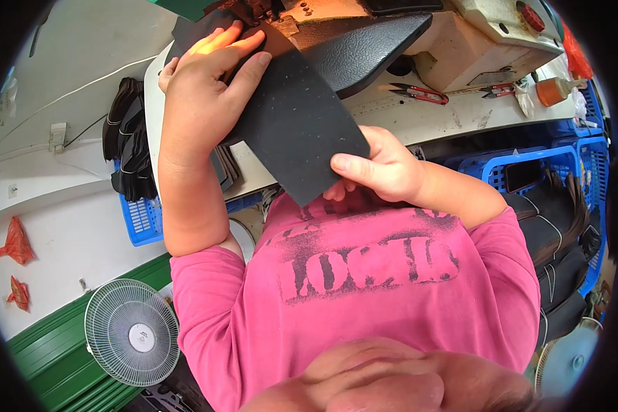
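Note:
A flat, matte black panel [292, 113], apparently leather-like sheet, slants from beneath a machine at the top down towards my chest. My left hand [209, 86] lies on its far end, fingers stretched out flat and lit by an orange glow. With thumb on top and fingers curled underneath, my right hand [384, 166] grips the panel's near right edge. The metal machine parts [257, 10] just beyond my left fingers are only partly in view. Next to the panel, on its right, is a glossy black pebbled piece [367, 55].
Red-handled thread snips [422, 93] lie on the white table [460, 113], near the cream machine body [487, 51]. Bundled black pieces [553, 220] fill a blue crate [501, 165] at right. More dark bundles [127, 137] hang at left, above a fan [134, 333].

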The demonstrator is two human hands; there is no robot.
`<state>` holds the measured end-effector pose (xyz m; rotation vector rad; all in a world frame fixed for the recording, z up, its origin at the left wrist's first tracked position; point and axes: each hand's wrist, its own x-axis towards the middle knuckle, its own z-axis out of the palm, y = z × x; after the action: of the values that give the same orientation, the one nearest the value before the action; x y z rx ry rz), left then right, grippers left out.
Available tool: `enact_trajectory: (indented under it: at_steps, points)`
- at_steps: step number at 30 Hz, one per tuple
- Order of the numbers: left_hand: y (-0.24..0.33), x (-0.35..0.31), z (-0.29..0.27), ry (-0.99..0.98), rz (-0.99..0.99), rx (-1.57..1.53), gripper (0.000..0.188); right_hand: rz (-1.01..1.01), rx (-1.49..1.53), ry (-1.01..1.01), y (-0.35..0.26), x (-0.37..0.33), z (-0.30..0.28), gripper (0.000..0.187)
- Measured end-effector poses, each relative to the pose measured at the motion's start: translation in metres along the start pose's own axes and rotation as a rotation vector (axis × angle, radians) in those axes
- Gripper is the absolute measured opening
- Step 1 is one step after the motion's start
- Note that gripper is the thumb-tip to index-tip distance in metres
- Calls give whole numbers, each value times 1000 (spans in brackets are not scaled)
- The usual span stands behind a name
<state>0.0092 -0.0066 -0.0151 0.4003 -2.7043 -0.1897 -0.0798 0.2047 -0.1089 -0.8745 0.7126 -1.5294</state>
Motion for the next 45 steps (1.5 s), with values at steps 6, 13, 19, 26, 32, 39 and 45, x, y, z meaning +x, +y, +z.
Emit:
enact_trajectory:
  at_steps: [6, 13, 19, 26, 32, 39, 45]
  points:
    - [11, -5, -6, -19, -9, -34, 40, -11, 17, 77, 1, 21, 2, 23]
    - [4, -2, -13, -73, 59, 31, 52, -63, -68, 53, 6, 30, -2, 30]
    - [-25, 20, -12, -158, 42, -5, 59, -9, -81, 72, 17, 27, -10, 29]
    - [-54, 51, -14, -318, -26, -77, 54, 20, -73, 105, 24, 22, -14, 29]
    - [-98, 75, -6, -341, -85, -252, 50, 48, -91, 133, 24, 20, -10, 28]
    - [-63, 71, -18, -295, -200, -264, 35, 66, -66, 126, 24, 20, -1, 28]
    - [-66, -22, -35, -98, 147, -106, 49, 130, 103, 24, 18, 27, 15, 37]
